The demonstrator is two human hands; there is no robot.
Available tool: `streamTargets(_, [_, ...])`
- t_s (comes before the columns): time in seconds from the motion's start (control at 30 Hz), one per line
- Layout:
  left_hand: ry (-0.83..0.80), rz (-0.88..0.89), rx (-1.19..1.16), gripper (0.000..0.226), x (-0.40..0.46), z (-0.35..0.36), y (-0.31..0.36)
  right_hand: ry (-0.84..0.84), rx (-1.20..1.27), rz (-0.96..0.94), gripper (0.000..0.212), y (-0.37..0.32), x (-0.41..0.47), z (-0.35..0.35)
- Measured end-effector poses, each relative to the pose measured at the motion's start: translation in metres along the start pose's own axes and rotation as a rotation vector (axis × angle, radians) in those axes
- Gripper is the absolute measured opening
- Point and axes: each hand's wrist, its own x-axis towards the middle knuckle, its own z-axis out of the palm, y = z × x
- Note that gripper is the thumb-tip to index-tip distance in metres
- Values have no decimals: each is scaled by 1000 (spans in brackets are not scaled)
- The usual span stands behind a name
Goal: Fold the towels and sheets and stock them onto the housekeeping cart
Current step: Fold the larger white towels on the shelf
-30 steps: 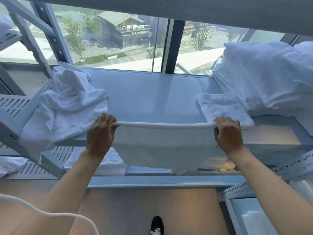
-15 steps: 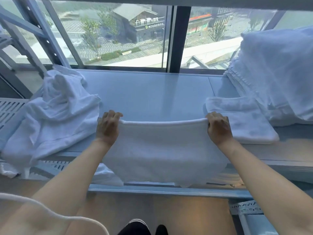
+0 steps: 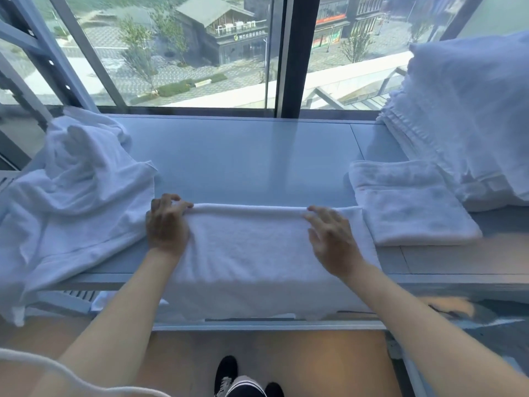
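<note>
Lying across the near edge of the pale grey surface (image 3: 257, 156) is a white towel (image 3: 257, 253), folded over so its far edge forms a thick rounded roll, with the near part hanging off the front edge toward the floor. How far down it hangs is hard to say, since the arms cover part of it and the bottom hem blurs into the ledge below.

The left hand (image 3: 167, 224) sits on the towel's left end, fingers curled over the rolled far edge and pinching it. The right hand (image 3: 329, 239) lies flat on the towel near its right end, fingers straight and spread, pressing down rather than gripping. It's a bit motion-blurred, so fingertip detail is mushy.

To the left there's a crumpled heap of white linen (image 3: 77, 202) draped over the surface's left end and spilling off the front, touching or very nearly touching the towel. To the right, just beside the towel, sits a neatly folded towel (image 3: 409, 207), and behind it at the far right a tall pile of white bedding (image 3: 463, 116), cut off by the frame edge.

Beyond the surface is a big window (image 3: 200, 53) looking onto buildings. At the bottom you can see dark shoes (image 3: 229, 376), partly cropped, and a white cord (image 3: 43, 365) in the near left corner.
</note>
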Motion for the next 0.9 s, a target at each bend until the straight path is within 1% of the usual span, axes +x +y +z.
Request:
streamTargets(0.03, [-5, -4, -7, 48, 0, 1, -1, -102, 39, -14, 46, -15, -11, 7])
streamTargets(0.1, [-36, -3, -16, 54, 1, -1, 1, -306, 33, -12, 61, -31, -29, 18])
streamTargets(0.13, [-55, 11, -5, 55, 1, -3, 2, -348, 5, -7, 65, -32, -32, 22])
streamTargets(0.27, [-136, 36, 94, 50, -8, -19, 11, -360, -39, -6, 64, -33, -32, 22])
streamTargets(0.33, [-151, 34, 71, 49, -32, -28, 31, -367, -58, -6, 65, -34, -32, 22])
streamTargets(0.37, [-165, 61, 44, 49, -51, -31, 45, -370, -62, -6, 66, -34, -33, 23])
streamTargets(0.4, [-199, 95, 15, 51, -72, -34, 59, -371, -60, -6, 66, -34, -33, 23])
streamTargets(0.47, [-325, 133, -11, 60, -114, -36, 79, -369, -53, -5, 68, -33, -33, 24])
streamTargets(0.53, [-434, 143, 38, 70, -140, -31, 79, -365, -47, -10, 69, -33, -33, 25])
streamTargets(0.57, [-444, 153, 56, 71, -145, -28, 75, -362, -45, -15, 69, -33, -33, 26])
streamTargets(0.7, [-434, 168, 71, 70, -127, -15, 62, -364, -39, -29, 68, -29, -19, 33])
streamTargets(0.83, [-439, 133, 70, 70, -84, -2, 58, -376, -37, -23, 67, -22, 27, 41])
streamTargets(0.9, [-440, 117, 47, 66, -61, 4, 57, -370, -27, -20, 64, -16, 54, 45])
